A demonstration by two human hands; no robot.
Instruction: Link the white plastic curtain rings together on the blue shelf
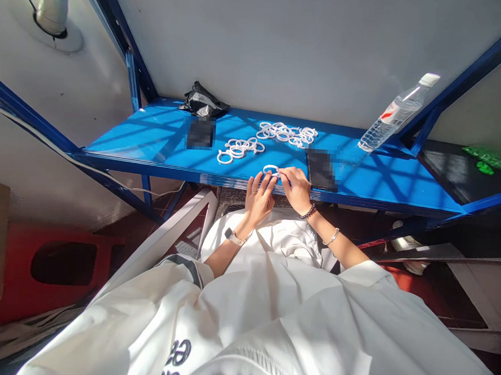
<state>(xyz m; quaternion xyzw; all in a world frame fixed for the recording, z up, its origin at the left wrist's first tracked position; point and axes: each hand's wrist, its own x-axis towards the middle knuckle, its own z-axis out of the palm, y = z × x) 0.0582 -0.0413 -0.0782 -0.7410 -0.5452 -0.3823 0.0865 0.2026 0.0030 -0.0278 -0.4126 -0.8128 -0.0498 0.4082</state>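
Observation:
Both of my hands meet at the near edge of a blue shelf (pixel 152 136). Between their fingertips is one white plastic ring (pixel 270 169), held just above the shelf surface. My left hand (pixel 259 195) touches the ring's near left side, a watch on its wrist. My right hand (pixel 295 186) pinches the ring's right side, with bead and metal bracelets on its wrist. A small pile of white rings (pixel 240 149) lies behind my left hand. A larger pile of white rings (pixel 286 133) lies further back.
A dark phone-like slab (pixel 322 168) lies right of my right hand. A crumpled black bag (pixel 202 101) sits at the back left. A clear water bottle (pixel 397 113) leans on the right frame post. Green items (pixel 487 159) lie on a dark shelf at the right.

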